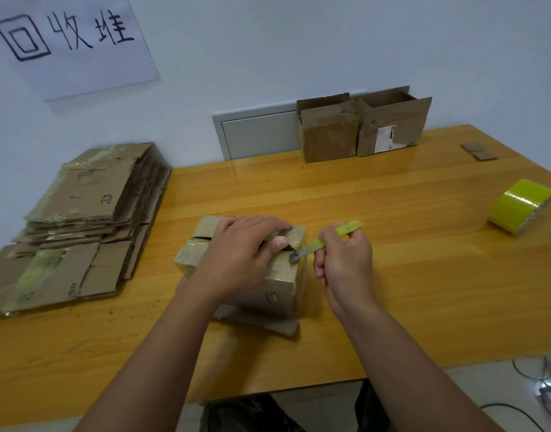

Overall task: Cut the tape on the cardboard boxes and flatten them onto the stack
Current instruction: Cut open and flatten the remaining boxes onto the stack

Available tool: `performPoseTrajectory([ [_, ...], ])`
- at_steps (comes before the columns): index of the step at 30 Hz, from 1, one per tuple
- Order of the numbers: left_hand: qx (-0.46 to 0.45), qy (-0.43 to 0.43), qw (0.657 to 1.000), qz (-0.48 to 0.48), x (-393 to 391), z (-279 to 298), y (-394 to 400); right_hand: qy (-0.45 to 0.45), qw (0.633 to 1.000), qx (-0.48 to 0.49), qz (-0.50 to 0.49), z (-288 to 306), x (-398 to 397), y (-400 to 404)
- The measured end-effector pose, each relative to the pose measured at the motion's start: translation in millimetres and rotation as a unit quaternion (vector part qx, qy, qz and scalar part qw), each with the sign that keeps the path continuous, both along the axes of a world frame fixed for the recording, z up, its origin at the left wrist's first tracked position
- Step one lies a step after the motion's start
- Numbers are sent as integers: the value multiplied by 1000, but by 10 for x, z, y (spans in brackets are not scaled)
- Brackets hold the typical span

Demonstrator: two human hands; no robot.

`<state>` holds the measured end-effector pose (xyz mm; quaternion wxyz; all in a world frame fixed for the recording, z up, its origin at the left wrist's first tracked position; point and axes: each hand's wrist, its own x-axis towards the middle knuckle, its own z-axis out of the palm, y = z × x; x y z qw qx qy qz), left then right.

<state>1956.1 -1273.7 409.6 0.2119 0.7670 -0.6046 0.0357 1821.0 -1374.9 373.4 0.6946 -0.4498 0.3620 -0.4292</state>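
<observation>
Midway through: one box under the knife, two more waiting.

Already a tall stack [81, 219] of flattened cardboard fills the table's [392, 275] left edge; two open boxes [361, 126] stand at its back edge. The left hand [240, 254] presses down on the taped box [277, 285] near the front edge, while the right hand [343, 257], closed around a green utility knife [318, 244], sets the blade on its top seam.

Bright, even indoor light glares off the glossy table [392, 275]; wide-angle bending and softness mark the edges.
</observation>
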Motion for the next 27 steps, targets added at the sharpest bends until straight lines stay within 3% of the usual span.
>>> performPoseTrajectory([
  [6,5,7,1000,5,-18,13,-12,-2,998,-8,-59,-34,93,-23],
  [10,-4,15,1000,9,-33,19,-17,-17,999,2,-47,-40,139,-78],
  [15,11,9,1000,8,-33,32,16,-56,996,44,-51,-45,144,-201],
  [21,23,-2,1000,-3,-73,58,42,-147,976,64,-146,-64,-60,-94],
  [24,21,3,1000,-7,-77,67,48,-161,981,18,-109,-66,-224,-15],
  [27,14,20,1000,-14,-59,74,53,-113,986,-105,-64,-126,-333,115],
])
